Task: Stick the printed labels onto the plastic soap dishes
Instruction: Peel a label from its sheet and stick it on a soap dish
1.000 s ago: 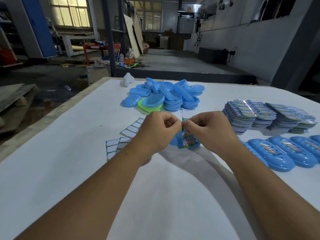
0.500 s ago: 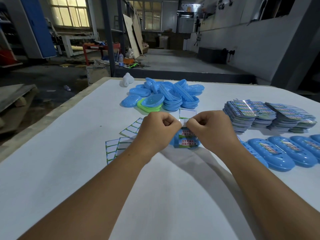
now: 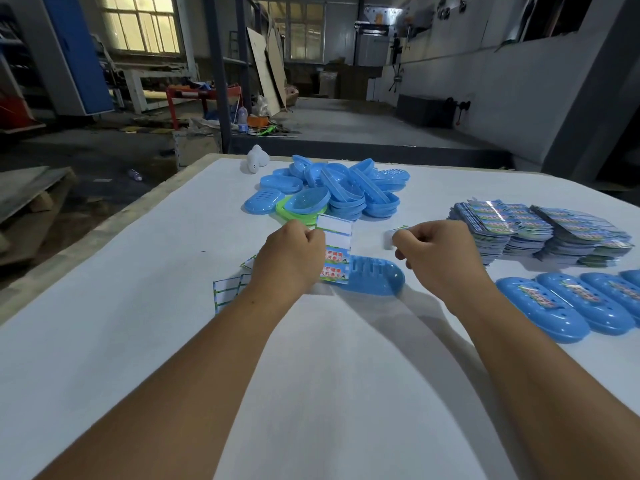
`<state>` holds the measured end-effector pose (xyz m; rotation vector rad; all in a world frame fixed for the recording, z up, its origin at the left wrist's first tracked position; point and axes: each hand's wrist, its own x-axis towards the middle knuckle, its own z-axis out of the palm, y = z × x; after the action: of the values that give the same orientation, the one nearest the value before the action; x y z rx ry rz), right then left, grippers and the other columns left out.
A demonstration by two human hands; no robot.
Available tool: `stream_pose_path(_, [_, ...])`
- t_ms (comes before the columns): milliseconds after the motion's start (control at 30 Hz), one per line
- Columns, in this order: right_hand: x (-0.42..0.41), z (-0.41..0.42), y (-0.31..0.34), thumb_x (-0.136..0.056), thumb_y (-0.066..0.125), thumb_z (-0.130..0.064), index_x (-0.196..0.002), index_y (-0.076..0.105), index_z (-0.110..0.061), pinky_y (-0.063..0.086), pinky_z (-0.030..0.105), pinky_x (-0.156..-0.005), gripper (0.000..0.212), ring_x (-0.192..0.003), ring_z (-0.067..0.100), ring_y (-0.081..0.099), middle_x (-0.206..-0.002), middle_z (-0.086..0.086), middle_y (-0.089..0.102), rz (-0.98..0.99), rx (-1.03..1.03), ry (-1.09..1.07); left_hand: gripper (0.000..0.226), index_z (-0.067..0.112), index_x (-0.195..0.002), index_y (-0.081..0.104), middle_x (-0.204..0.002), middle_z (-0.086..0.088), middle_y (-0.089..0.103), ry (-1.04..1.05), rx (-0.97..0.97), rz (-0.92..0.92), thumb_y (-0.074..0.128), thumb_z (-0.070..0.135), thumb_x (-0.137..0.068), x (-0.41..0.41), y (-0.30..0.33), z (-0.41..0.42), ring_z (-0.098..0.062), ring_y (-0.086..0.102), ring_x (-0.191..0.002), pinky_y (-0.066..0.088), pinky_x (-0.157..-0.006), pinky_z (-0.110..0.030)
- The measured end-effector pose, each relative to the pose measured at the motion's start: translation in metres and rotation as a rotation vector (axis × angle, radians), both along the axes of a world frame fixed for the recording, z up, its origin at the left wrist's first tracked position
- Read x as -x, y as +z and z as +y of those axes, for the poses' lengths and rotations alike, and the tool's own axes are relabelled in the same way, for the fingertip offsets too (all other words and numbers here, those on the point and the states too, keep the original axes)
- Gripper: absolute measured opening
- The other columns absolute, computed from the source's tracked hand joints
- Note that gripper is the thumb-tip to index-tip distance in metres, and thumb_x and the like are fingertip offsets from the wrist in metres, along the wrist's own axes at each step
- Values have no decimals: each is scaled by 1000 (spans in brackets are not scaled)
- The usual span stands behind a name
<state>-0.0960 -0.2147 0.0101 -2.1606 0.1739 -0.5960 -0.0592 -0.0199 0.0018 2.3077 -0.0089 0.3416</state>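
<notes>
A blue slotted soap dish (image 3: 372, 277) lies on the white table (image 3: 138, 341) between my hands. My left hand (image 3: 289, 259) pinches a label sheet (image 3: 334, 249); its white backing stands up and its printed part lies over the dish's left end. My right hand (image 3: 434, 252), apart to the right, pinches a small peeled label piece (image 3: 393, 237) above the table. A heap of unlabelled blue dishes (image 3: 339, 192), with one green one, lies further back. Labelled dishes (image 3: 581, 303) lie in a row at the right.
Stacks of printed labels (image 3: 540, 233) stand at the right, behind the labelled dishes. Loose backing sheets (image 3: 228, 289) lie left of my left hand. A small white object (image 3: 256, 159) sits near the table's far edge. The table's left edge drops to the workshop floor.
My hands, close together over the dish before, have drawn apart. The right hand has moved right with a peeled piece; the left keeps the sheet on the dish, which now shows its slots.
</notes>
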Motion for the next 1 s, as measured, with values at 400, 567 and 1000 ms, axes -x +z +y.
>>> stream_pose_path(400, [-2,3,-2,-79,57,-25,-65,71,-5,42,27,-56,28,-54,15,49,-64,12,68,30,26,1,21,21,-105,61,-101,-2,65,210,-643,-40,48,35,-96,-7,3,26,-20,47,-84,37,-69,-32])
stream_pose_path(567, [2,7,-1,-77,56,-26,-68,67,1,33,26,-52,30,-51,14,38,-67,21,61,15,93,37,15,20,-77,67,-62,9,61,-122,151,-155,65,31,-87,10,8,2,-10,57,-64,46,-62,-27])
stream_pose_path(1000, [7,16,-1,-79,58,-34,-67,68,-7,35,25,-48,31,-46,5,38,-60,6,62,-67,161,151,13,18,-78,76,-64,6,69,-348,422,-78,72,25,-89,28,5,-24,-2,58,-59,49,-63,-21])
